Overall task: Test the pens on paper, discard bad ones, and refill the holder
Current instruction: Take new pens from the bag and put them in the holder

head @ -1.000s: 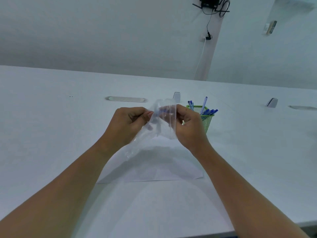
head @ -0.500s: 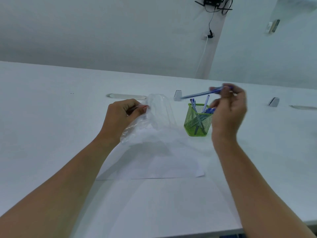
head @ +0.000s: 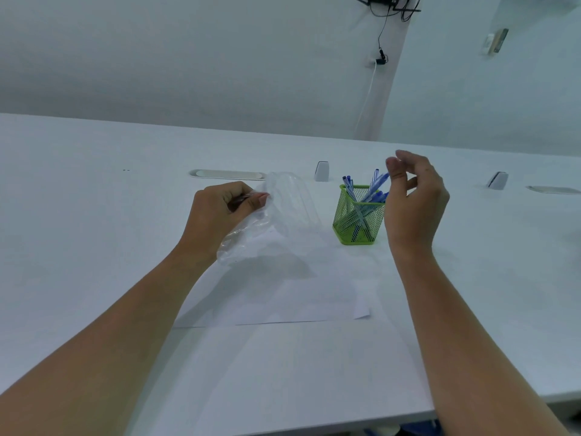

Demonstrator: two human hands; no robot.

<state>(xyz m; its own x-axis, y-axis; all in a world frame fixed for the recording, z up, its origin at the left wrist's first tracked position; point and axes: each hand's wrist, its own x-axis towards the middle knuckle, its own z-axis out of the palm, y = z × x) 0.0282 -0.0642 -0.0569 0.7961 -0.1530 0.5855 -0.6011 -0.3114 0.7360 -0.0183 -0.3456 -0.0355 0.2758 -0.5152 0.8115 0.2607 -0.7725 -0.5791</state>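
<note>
Above the white table [head: 94, 215], left hand [head: 217, 215] grip pinching clear plastic bag [head: 283, 212], right hand [head: 412, 202] loosely spread beside green pen holder [head: 358, 225]

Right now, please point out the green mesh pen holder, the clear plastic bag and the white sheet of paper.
green mesh pen holder [head: 358, 220], head view, front mesh wall
clear plastic bag [head: 289, 209], head view, middle of bag
white sheet of paper [head: 298, 297], head view, bare middle area
</note>
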